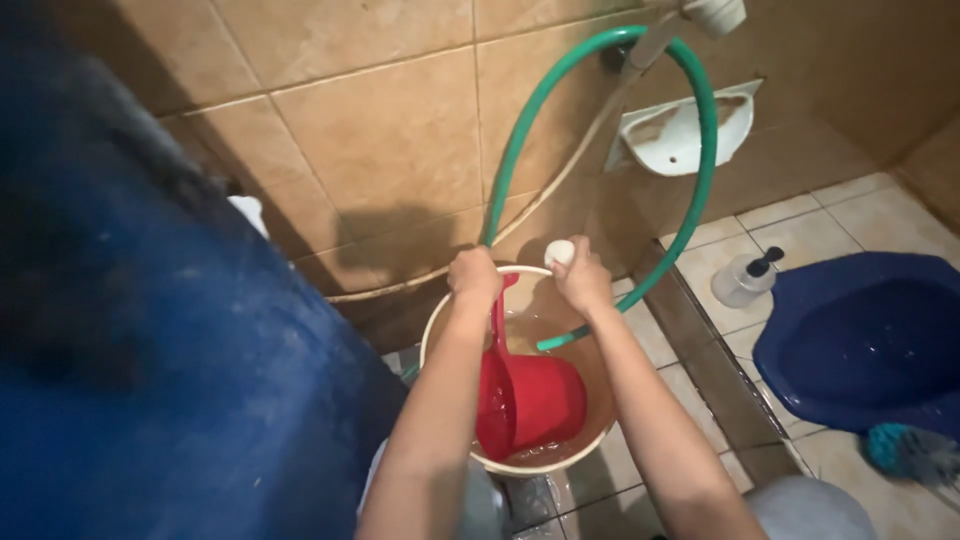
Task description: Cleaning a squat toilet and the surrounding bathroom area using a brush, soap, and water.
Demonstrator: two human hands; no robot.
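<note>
My left hand (474,274) grips the handle of a red plastic dipper (528,398) that sits tilted inside a cream bucket (436,322) holding murky water. My right hand (582,276) is closed around a small white round thing (559,252), seemingly a tap knob or soap, just above the bucket's far rim. A green hose (700,150) loops up the tiled wall and back down, its end dipping into the bucket near my right wrist.
A big blue drum (150,330) fills the left side. On the wall hangs a white soap dish (680,135). To the right sit a dark blue squat toilet (865,340), a clear pump bottle (745,280) and a teal brush (905,452).
</note>
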